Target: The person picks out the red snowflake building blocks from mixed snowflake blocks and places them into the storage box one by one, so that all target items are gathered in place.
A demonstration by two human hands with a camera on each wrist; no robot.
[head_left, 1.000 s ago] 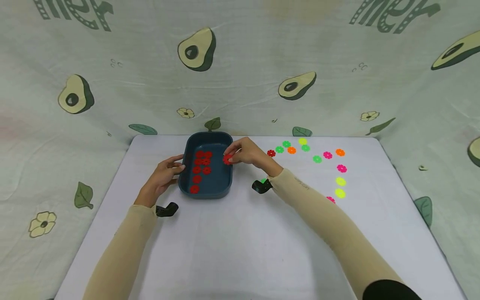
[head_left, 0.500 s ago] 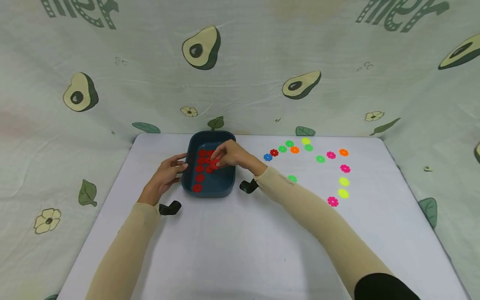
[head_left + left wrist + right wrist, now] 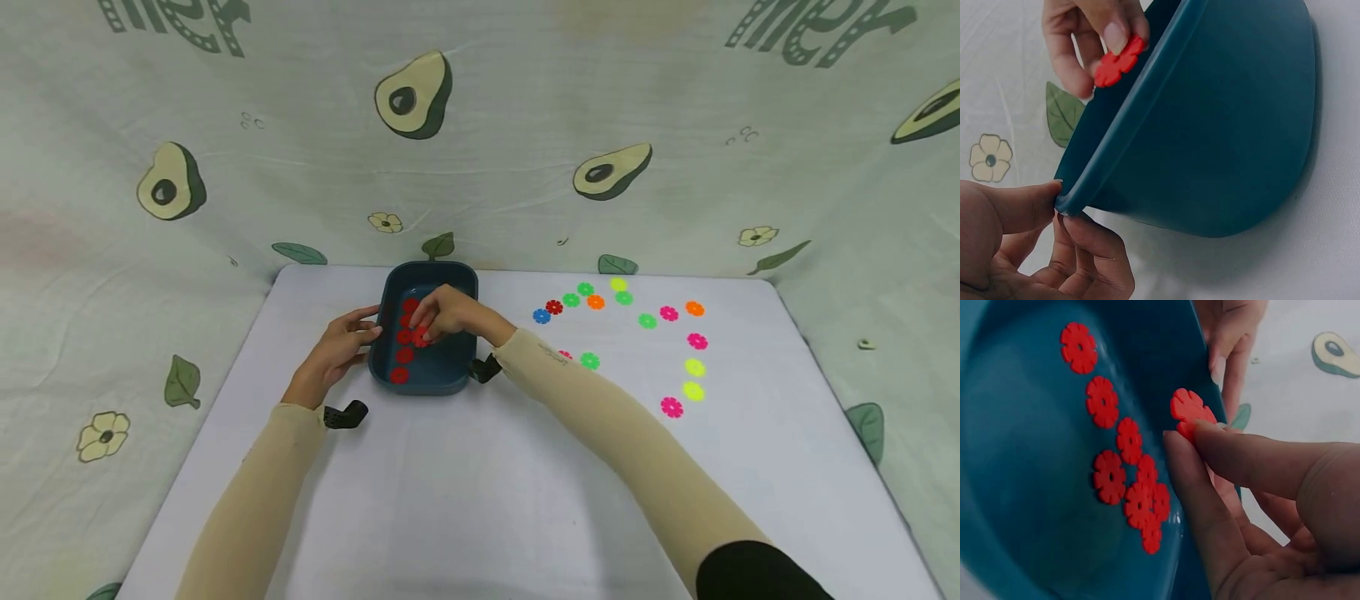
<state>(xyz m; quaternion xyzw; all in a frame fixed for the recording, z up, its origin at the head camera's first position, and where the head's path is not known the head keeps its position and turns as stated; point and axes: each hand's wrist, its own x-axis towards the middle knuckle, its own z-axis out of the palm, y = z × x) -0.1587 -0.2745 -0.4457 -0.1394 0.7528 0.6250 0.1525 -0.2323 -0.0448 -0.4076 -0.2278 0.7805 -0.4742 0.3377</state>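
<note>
My left hand (image 3: 332, 350) grips the left rim of a deep dark-blue tray (image 3: 437, 377), thumb on top and fingers beneath in the left wrist view. Over the tray, my right hand (image 3: 453, 312) pinches a red notched plastic disc (image 3: 1190, 407) between thumb and finger. That held disc also shows above the rim in the left wrist view. Several more red discs (image 3: 1102, 402) lie flat on the tray's floor in a rough column on its left side. Some of them overlap, and the right hand hides a few in the head view.
On the white table (image 3: 480, 500), right of the tray, loose discs lie in a wide arc: a blue disc (image 3: 542, 317), a dark-red disc (image 3: 554, 307), and several green, yellow, orange and pink ones. A printed cloth (image 3: 510, 125) hangs behind.
My right hand has carried the red disc from the tray's right rim leftward over the discs inside. The left hand stays at the rim. The head view has shifted slightly.
</note>
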